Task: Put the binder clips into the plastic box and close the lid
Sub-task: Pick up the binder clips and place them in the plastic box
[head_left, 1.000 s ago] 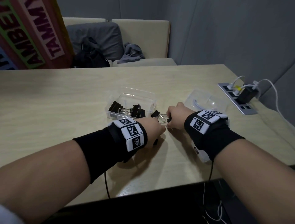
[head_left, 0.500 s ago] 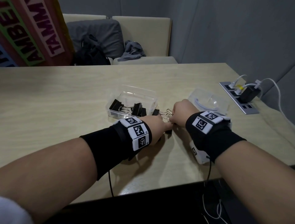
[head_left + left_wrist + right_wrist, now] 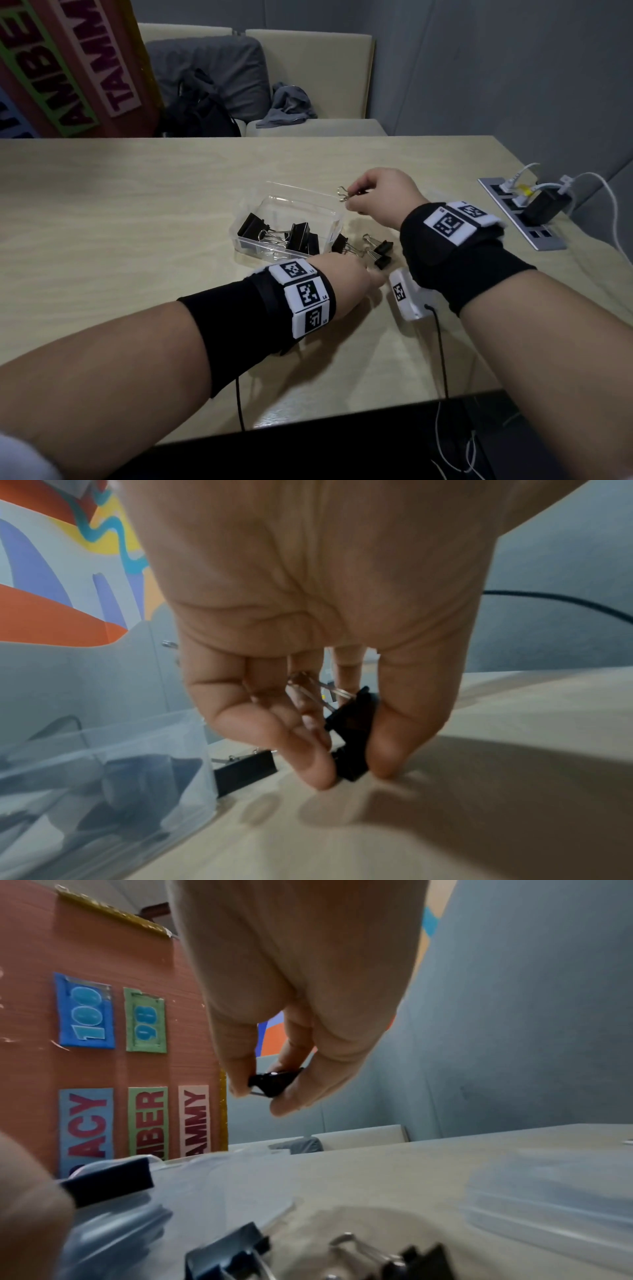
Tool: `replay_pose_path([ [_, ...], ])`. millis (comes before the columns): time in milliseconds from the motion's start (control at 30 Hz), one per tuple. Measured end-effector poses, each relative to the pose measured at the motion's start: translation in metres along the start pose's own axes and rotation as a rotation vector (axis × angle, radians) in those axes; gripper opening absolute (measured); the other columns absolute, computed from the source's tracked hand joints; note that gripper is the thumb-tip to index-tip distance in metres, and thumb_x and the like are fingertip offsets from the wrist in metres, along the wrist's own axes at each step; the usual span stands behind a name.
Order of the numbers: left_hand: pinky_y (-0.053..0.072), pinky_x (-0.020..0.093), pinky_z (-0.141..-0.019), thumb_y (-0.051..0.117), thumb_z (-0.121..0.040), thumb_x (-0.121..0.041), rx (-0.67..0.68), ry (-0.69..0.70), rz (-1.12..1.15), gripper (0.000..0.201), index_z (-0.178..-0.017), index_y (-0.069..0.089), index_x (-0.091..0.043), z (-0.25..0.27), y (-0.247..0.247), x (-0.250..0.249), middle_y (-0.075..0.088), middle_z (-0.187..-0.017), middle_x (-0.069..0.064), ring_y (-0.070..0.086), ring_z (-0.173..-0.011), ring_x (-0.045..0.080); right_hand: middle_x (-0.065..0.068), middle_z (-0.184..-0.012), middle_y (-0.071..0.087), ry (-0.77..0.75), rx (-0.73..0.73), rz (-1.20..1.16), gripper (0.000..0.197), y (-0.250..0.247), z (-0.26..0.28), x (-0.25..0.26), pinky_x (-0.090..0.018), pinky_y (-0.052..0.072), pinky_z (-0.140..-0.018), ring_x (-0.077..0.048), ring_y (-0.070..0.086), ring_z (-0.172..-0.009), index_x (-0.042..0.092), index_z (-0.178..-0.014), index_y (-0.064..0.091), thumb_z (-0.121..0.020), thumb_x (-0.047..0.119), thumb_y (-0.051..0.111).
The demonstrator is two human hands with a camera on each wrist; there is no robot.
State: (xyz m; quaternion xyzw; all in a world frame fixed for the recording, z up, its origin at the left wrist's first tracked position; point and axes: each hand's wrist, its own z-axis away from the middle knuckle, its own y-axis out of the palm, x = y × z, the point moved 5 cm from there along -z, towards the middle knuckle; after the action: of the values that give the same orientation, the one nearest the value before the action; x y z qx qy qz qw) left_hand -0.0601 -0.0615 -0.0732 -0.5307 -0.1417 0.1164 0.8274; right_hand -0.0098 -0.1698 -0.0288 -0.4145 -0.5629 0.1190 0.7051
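A clear plastic box (image 3: 270,205) stands open mid-table with several black binder clips (image 3: 301,236) inside. My right hand (image 3: 356,200) hovers over the box's far right corner and pinches a black binder clip (image 3: 274,1083), whose wire handles (image 3: 344,194) stick out to the left. My left hand (image 3: 349,777) is low at the table, right of the box. Its thumb and fingers pinch a second black clip (image 3: 352,739) that stands on the tabletop. One more clip (image 3: 342,244) lies against the box's right wall. The clear lid (image 3: 555,1213) lies on the table to the right.
A power strip (image 3: 524,209) with plugs and white cables sits at the table's right edge. A sofa (image 3: 308,68) with a black bag (image 3: 198,113) and a grey cloth stands beyond the table. A lettered board (image 3: 68,61) leans at far left. Wrist cables hang over the near edge.
My right hand has risen from the table with a clip and moved back over the box. My left hand stays low by the loose clips on the table.
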Motion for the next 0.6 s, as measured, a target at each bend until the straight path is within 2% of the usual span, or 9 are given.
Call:
replay_pose_path([
  [67,0.045,0.036,-0.075,0.057,-0.092,-0.008,0.044,-0.017,-0.046,0.054,-0.142,0.038,-0.014,-0.001,-0.001,-0.002,0.048,-0.132,0.013,0.056,-0.116,0.034,-0.002,-0.098,0.073,-0.021,0.044,0.005,0.019,0.013,-0.004,0.008,-0.039,0.057,-0.088,-0.02,0.071,-0.092,0.016,-0.096,0.072,-0.077,0.018,0.078],
  [133,0.048,0.037,-0.082,0.057,-0.093,-0.011,0.062,-0.039,-0.046,0.053,-0.143,0.039,-0.012,-0.002,0.0,-0.002,0.046,-0.134,0.013,0.055,-0.119,0.034,-0.001,-0.1,0.071,-0.019,0.064,0.003,0.031,0.024,-0.008,0.011,-0.039,0.057,-0.089,-0.02,0.07,-0.093,0.016,-0.104,0.07,-0.077,0.025,0.08],
  [233,0.047,0.035,-0.074,0.058,-0.092,-0.016,0.046,-0.024,-0.04,0.052,-0.142,0.044,-0.014,-0.004,0.004,0.001,0.051,-0.129,0.01,0.06,-0.111,0.032,-0.004,-0.121,0.066,0.004,0.075,-0.029,0.052,0.034,-0.012,0.013,-0.039,0.054,-0.095,-0.021,0.067,-0.105,0.02,-0.127,0.059,-0.08,0.034,0.076],
  [300,0.051,0.037,-0.076,0.059,-0.09,-0.018,0.062,-0.016,-0.032,0.052,-0.14,0.044,-0.015,-0.004,0.006,0.003,0.052,-0.126,0.01,0.061,-0.108,0.032,-0.006,-0.131,0.062,-0.01,0.08,-0.045,0.052,0.034,-0.013,0.015,-0.038,0.051,-0.099,-0.021,0.063,-0.112,0.021,-0.135,0.052,-0.087,0.034,0.068],
  [333,0.052,0.038,-0.078,0.059,-0.09,-0.019,0.063,-0.011,-0.022,0.051,-0.139,0.045,-0.015,-0.003,0.006,0.004,0.052,-0.126,0.01,0.061,-0.107,0.032,-0.006,-0.132,0.061,-0.026,0.077,-0.027,0.048,0.032,-0.012,0.017,-0.035,0.05,-0.099,-0.021,0.062,-0.113,0.021,-0.135,0.052,-0.09,0.034,0.063],
  [400,0.055,0.039,-0.081,0.059,-0.088,-0.022,0.026,-0.009,0.023,0.042,-0.13,0.052,-0.015,-0.001,0.0,0.008,0.057,-0.121,0.01,0.062,-0.104,0.03,-0.002,-0.125,0.063,-0.048,0.039,0.003,0.039,0.023,-0.01,0.019,-0.03,0.049,-0.091,-0.02,0.061,-0.11,0.021,-0.132,0.054,-0.095,0.033,0.055],
  [500,0.053,0.034,-0.078,0.065,-0.082,-0.026,-0.134,-0.047,0.224,0.028,-0.108,0.065,-0.016,0.005,-0.021,0.026,0.067,-0.104,0.004,0.064,-0.093,0.026,0.0,-0.11,0.062,-0.014,-0.051,0.008,0.032,0.002,-0.007,0.009,-0.027,0.047,-0.074,-0.02,0.059,-0.097,0.018,-0.124,0.059,-0.097,0.031,0.05],
  [533,0.053,0.032,-0.077,0.067,-0.079,-0.026,-0.192,-0.084,0.302,0.027,-0.104,0.066,-0.018,0.008,-0.03,0.037,0.069,-0.099,0.001,0.064,-0.091,0.024,-0.002,-0.112,0.063,0.01,-0.08,0.031,0.03,-0.006,-0.006,0.002,-0.029,0.046,-0.076,-0.021,0.059,-0.098,0.017,-0.122,0.06,-0.097,0.03,0.05],
  [600,0.051,0.03,-0.077,0.071,-0.075,-0.028,-0.293,-0.191,0.438,0.027,-0.101,0.067,-0.021,0.012,-0.047,0.06,0.066,-0.092,-0.002,0.062,-0.089,0.022,-0.007,-0.12,0.064,0.062,-0.083,0.15,0.028,-0.017,-0.002,-0.012,-0.033,0.046,-0.088,-0.026,0.059,-0.108,0.015,-0.119,0.062,-0.095,0.026,0.051],
])
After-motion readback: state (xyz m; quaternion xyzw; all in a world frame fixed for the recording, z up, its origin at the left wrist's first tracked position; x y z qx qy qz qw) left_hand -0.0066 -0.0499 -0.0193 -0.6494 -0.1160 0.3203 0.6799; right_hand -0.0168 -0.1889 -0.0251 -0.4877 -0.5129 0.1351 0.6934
